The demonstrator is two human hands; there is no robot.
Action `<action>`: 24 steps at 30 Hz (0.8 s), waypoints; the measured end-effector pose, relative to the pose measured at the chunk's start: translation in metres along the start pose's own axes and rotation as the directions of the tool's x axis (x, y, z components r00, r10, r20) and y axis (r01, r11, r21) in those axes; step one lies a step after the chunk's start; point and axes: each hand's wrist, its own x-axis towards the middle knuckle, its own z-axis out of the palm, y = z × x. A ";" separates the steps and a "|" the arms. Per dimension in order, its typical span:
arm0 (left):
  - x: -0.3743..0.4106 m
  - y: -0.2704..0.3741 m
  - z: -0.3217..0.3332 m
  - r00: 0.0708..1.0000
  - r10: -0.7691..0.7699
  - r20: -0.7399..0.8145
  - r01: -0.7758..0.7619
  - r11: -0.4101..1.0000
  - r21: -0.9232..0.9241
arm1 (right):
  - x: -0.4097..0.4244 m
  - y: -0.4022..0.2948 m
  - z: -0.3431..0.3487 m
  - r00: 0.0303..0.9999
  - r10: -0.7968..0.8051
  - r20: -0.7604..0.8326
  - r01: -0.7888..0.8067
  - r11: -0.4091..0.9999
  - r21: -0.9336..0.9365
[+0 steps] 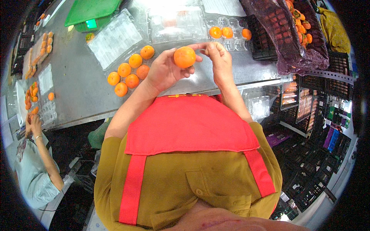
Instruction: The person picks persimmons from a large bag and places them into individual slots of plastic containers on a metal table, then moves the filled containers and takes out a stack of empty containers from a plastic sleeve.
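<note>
An orange persimmon point(184, 57) rests in the fingers of my left hand point(167, 69), held above the metal table. Close by on its right is my right hand point(217, 56), thumb and index fingertip pinched together beside the fruit; whether something small is between them cannot be told. Left of my left hand, several persimmons point(124, 70) sit in a clear plastic tray, its lid point(114, 40) lying open behind them with a white sheet. Behind my right hand, another clear tray point(229, 44) with round cups holds 3 persimmons point(227, 32).
Stacked clear trays point(177, 24) stand at the back centre, a green scale point(91, 13) back left. At right is a black crate point(261, 40) beside a purple plastic liner point(289, 52) with persimmons. A co-worker's hands point(34, 124) handle fruit at far left. The metal table edge point(86, 119) runs before me.
</note>
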 end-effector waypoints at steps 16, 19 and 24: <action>-0.003 -0.002 0.012 0.907 0.417 -0.066 -0.239 0.637 0.733 | -0.011 -0.003 -0.003 0.982 0.148 0.115 -0.168 0.967 0.190; 0.000 -0.009 0.012 0.851 0.524 -0.009 -0.282 0.473 0.835 | -0.012 -0.004 0.005 0.985 0.106 0.140 -0.134 0.968 0.213; -0.006 -0.007 0.016 0.836 0.547 0.047 -0.245 0.295 0.923 | -0.011 0.002 0.008 0.987 0.045 0.156 -0.082 0.967 0.241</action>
